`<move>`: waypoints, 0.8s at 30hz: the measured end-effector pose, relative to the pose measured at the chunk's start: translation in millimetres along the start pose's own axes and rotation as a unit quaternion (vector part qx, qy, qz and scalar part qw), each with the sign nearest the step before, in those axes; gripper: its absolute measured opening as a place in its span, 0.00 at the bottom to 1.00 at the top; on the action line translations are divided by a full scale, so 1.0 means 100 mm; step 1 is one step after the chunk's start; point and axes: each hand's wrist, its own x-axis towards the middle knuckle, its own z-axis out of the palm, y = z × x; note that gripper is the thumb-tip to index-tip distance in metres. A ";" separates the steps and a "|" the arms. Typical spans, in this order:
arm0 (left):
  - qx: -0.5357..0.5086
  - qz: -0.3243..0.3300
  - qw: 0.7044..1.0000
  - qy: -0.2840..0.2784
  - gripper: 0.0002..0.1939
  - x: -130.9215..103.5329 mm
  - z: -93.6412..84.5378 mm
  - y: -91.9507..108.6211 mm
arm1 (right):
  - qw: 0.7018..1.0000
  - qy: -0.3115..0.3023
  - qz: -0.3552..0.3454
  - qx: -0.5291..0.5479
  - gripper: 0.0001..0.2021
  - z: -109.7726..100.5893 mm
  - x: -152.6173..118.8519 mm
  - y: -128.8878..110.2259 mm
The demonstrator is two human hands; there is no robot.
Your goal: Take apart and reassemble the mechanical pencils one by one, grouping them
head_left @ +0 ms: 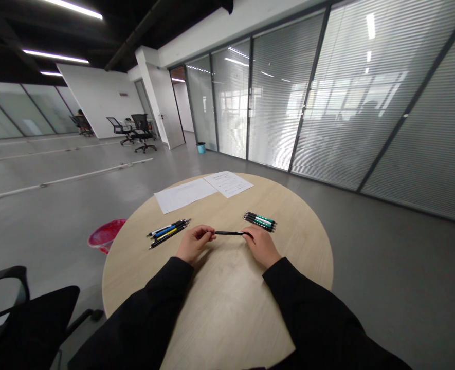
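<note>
A black pen [229,233] lies level between my two hands, just above or on the round wooden table [219,318]. My left hand [196,240] pinches one end of it. The other end is in the closed fingers of my right hand [261,244]. Left of my left hand, several pens [168,232] in black, blue and yellow lie side by side at a slant. Beyond my right hand rests a row of pens [260,221] with green and white parts. The pen's tips are partly covered by my fingers.
Two printed paper sheets [186,195] lie toward the table's far edge. On the floor to the left stands a red bin [106,235], and nearer is a black chair [30,329]. A glass partition with blinds [281,97] runs behind, with a small blue bin [201,148] beside it.
</note>
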 end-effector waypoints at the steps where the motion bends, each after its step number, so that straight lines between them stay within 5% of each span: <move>1: -0.001 -0.001 1.000 -0.001 0.20 0.00 0.00 0.00 | 1.000 0.001 0.000 0.001 0.08 0.00 0.00 0.01; 15: -0.019 -0.007 0.996 0.083 0.24 0.05 -0.03 -0.01 | 1.000 0.009 0.019 0.021 0.08 0.00 0.00 0.04; 24: 0.255 0.085 0.963 0.026 0.09 0.03 -0.07 0.04 | 0.999 0.014 0.026 0.025 0.08 0.01 0.01 0.11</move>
